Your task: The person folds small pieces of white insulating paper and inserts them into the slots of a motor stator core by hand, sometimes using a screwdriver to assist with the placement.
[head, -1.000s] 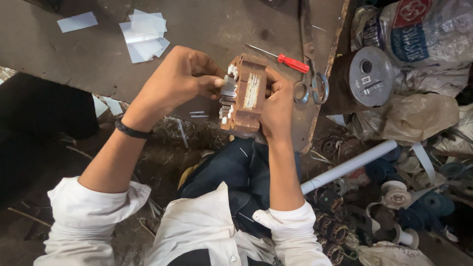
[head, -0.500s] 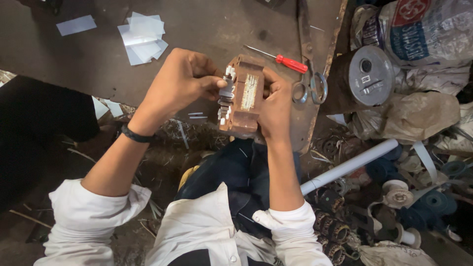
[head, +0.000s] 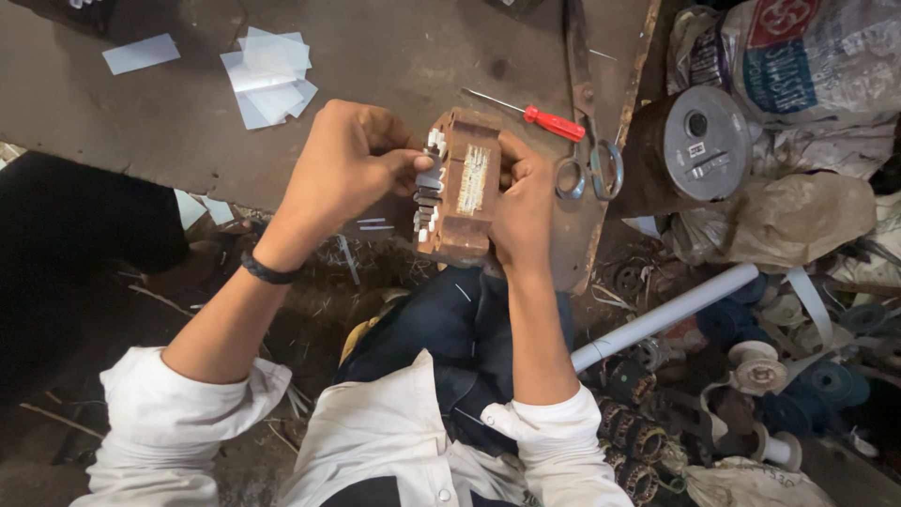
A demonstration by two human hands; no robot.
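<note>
My left hand (head: pixel 352 169) pinches a thin metal strip on the left side of the rusty brown transformer core (head: pixel 462 188), held over the worktable's (head: pixel 394 56) near edge. It feels heavy, stiff and sharp-edged; my right hand (head: pixel 521 202) clasps its right side.

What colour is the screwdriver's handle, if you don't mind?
Red; the screwdriver shows clearly in the head view.
</note>
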